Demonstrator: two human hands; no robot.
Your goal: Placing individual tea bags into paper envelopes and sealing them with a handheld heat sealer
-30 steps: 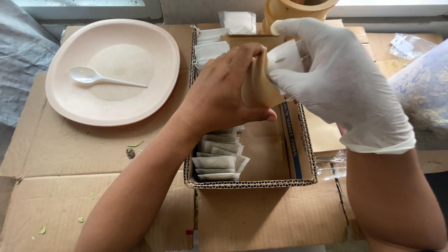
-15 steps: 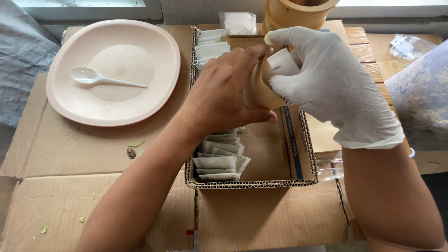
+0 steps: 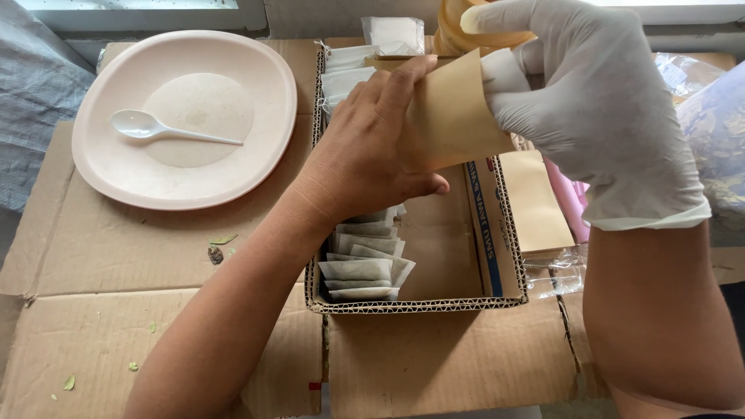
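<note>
My bare left hand [image 3: 369, 147] and my white-gloved right hand [image 3: 590, 109] both grip a brown paper envelope [image 3: 450, 116], held above an open cardboard box [image 3: 419, 304]. The gloved fingers pinch the envelope's upper right edge, where a bit of white shows. Inside the box lie several small white filter bags [image 3: 361, 268] filled with greenish material, stacked along its left side. More white bags [image 3: 345, 74] sit at the box's far end.
A pink plate [image 3: 256, 147] with a white plastic spoon [image 3: 167, 128] rests at the upper left on flattened cardboard [image 3: 140, 271]. A stack of brown envelopes [image 3: 535, 202] lies right of the box. A roll of tape [image 3: 454, 23] stands behind. Leaf bits scatter at left.
Both hands have turned the envelope so its flat face now shows; it has shifted slightly toward the far end of the box.
</note>
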